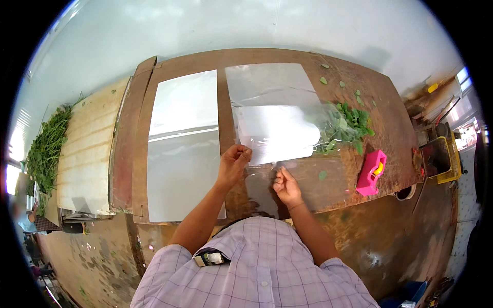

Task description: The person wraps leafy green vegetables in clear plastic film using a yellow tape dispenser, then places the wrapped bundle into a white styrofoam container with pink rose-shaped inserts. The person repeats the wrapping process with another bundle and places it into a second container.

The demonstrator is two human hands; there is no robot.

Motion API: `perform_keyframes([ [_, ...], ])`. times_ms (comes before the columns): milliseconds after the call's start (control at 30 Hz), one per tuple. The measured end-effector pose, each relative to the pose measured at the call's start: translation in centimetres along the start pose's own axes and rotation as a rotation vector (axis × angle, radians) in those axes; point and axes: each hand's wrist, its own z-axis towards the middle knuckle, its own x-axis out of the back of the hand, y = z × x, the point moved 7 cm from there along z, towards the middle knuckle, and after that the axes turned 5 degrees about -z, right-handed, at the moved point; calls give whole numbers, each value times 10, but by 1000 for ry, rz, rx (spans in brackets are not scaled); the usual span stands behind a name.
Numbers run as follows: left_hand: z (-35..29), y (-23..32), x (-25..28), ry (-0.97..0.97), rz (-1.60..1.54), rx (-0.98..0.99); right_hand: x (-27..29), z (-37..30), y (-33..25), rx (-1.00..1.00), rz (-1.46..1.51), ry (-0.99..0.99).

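In front of me on the brown table lies a white sheet with clear plastic film under and around it. Green leafy stems stick out at its right end, partly under the film. My left hand is closed at the near left corner of this wrap, pinching the film's edge. My right hand is closed just below the sheet's near edge, fingertips pressed together. Whatever small thing they hold is too small to name. A pink tape dispenser with a yellow roll stands to the right.
A stack of clear and white sheets lies left of the wrap. Loose leaves are scattered at the far right. Farther left is a pale board beside heaped green stems. A yellow crate stands past the table's right end. Another person is at far left.
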Motion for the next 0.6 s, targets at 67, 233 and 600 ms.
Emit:
perform_keyframes([
  [67,4,9,0,16,10,-5,17,-6,-2,28,-96,42],
  [233,3,3,10,38,89,25,-58,-55,-32,201,-568,-108],
  [600,1,0,10,73,71,27,16,-21,-30,115,-845,123],
])
